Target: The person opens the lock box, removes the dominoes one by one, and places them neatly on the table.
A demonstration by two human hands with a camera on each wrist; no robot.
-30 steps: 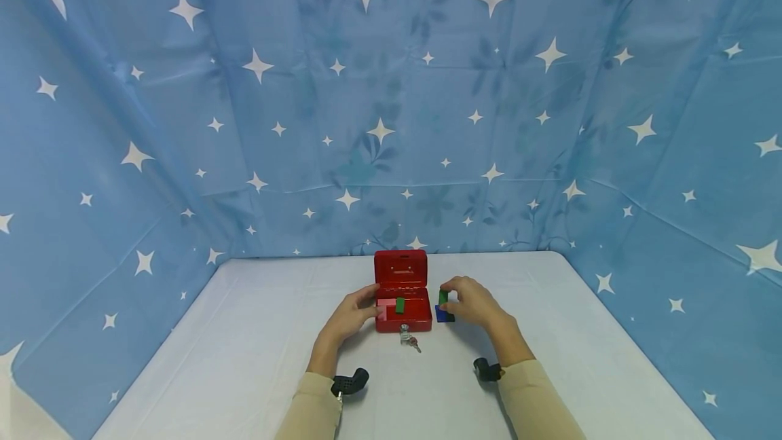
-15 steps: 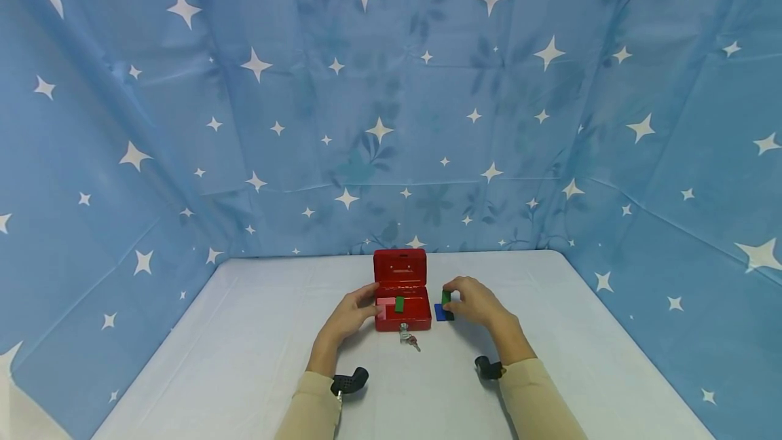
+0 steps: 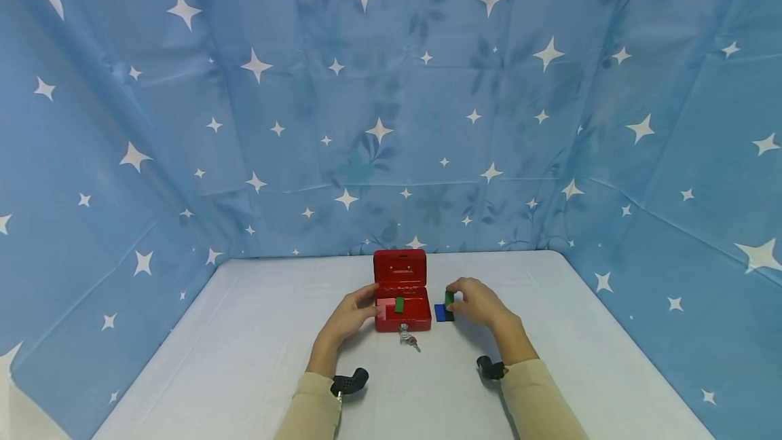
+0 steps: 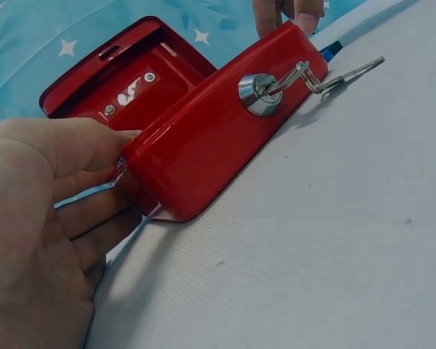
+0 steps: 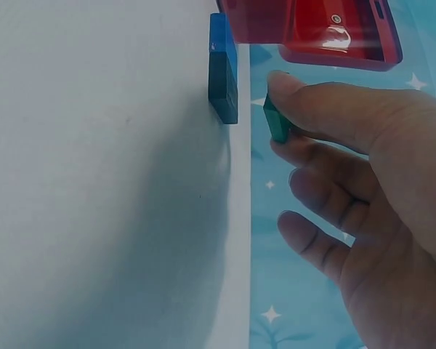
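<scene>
With the green block (image 3: pixel 449 300) pinched in the right hand (image 3: pixel 480 301), lift it clear of the blue block (image 3: pixel 440 313) lying just left of that grip, while the left hand (image 3: pixel 346 318), clasping the farther-left red box (image 4: pixel 192 160), steadies its side lightly.

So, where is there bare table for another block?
Bare table lies left of the left hand, right of the right hand, and between the wrist cameras, nearer than the keys. Crowded: around the box, keys and blue block, where both hands are.
</scene>
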